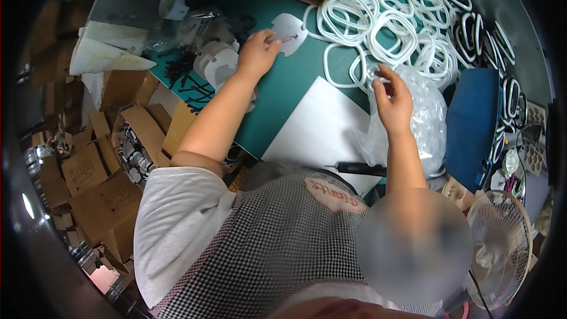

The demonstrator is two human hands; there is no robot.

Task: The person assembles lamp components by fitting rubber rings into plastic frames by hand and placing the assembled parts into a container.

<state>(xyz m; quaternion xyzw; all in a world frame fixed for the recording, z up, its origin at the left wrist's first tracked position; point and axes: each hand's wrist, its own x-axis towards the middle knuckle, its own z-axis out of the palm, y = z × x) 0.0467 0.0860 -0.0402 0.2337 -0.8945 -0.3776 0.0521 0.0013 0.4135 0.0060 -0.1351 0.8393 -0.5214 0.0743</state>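
Note:
My left hand is over the green work surface, its fingers slightly bent and apart at the left edge of a white flat plate. A thin reddish piece shows on that plate. More white plates lie in an overlapping pile beside my left wrist. My right hand hovers by a clear plastic bag, fingers curled loosely with a gap at the thumb; I see nothing in it. White oval rings are heaped just beyond. Below, a black-handled tool rests near a white sheet.
Black-and-white rings crowd the back right, behind a blue panel. Black ties and clear wrapping lie at the left. A fan stands at lower right. Cardboard boxes are stacked left of the table.

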